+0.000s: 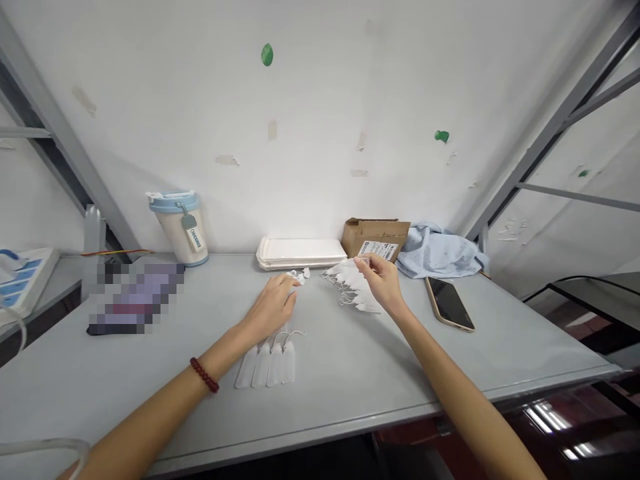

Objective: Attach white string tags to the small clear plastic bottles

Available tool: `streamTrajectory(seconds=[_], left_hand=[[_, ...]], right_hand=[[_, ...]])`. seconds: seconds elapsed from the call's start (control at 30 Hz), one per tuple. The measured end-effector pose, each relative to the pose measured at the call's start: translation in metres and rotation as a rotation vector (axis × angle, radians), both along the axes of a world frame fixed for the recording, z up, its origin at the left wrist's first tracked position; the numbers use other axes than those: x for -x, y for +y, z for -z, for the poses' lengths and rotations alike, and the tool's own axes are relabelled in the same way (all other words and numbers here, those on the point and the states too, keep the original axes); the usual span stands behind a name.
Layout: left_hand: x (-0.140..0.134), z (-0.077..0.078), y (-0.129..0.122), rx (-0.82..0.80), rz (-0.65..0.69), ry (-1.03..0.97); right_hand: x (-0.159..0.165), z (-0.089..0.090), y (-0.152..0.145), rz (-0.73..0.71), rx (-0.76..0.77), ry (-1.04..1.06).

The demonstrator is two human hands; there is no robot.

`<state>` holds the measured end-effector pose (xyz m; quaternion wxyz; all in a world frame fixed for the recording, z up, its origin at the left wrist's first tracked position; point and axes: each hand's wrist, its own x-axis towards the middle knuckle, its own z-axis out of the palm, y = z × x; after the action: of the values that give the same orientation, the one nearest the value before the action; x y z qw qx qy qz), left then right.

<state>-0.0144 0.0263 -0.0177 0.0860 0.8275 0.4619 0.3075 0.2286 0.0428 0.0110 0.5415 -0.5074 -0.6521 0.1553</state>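
Observation:
My left hand (273,303) reaches over the table with its fingertips at a few small white pieces (303,275). Its thumb stands apart from the index finger, and I see nothing held. A dark red bead bracelet (204,375) circles that wrist. My right hand (384,281) is at a pile of white tags with strings (353,283), thumb and index finger pinched on what looks like one pale tag (362,260). Nearer to me, several translucent white tags (267,365) lie side by side in a row, their strings pointing away from me.
Along the wall stand a blue-lidded tumbler (180,230), a stack of flat white trays (303,252), a cardboard box (375,233) and a light blue cloth (440,252). A phone (449,303) lies right; a blurred purple item (137,299) lies left. Metal posts flank the grey table (340,387).

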Motion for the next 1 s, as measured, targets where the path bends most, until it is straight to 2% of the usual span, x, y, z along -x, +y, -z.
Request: streamTrajectory(seconds=[0.1,0.2,0.4,0.5,0.63,0.83,0.9,1.0], left_hand=[[-0.001,-0.002,0.022,0.039,0.006,0.125],[-0.005,-0.004,0.04,0.076,0.071,0.27],[-0.014,0.001,0.056,0.085,0.109,0.351],[-0.018,0.002,0.057,0.084,0.122,0.37],[-0.022,0.003,0.056,0.091,0.13,0.385],[-0.02,-0.001,0.054,0.07,0.144,0.365],[-0.017,-0.003,0.047,0.049,0.145,0.322],[-0.007,-0.005,0.03,-0.018,0.092,0.134]], right_hand=[[-0.016,0.0,0.009,0.026,-0.018,-0.001],[-0.028,0.003,0.016,0.049,0.005,0.012],[-0.035,0.006,0.021,0.036,0.059,-0.006],[-0.035,0.002,0.018,0.004,0.101,-0.058],[-0.037,-0.004,0.014,-0.098,0.255,-0.208],[-0.048,-0.006,0.016,-0.092,0.301,-0.433],[-0.053,-0.006,0.017,-0.092,0.303,-0.471],[-0.06,-0.003,0.02,-0.089,0.287,-0.5]])
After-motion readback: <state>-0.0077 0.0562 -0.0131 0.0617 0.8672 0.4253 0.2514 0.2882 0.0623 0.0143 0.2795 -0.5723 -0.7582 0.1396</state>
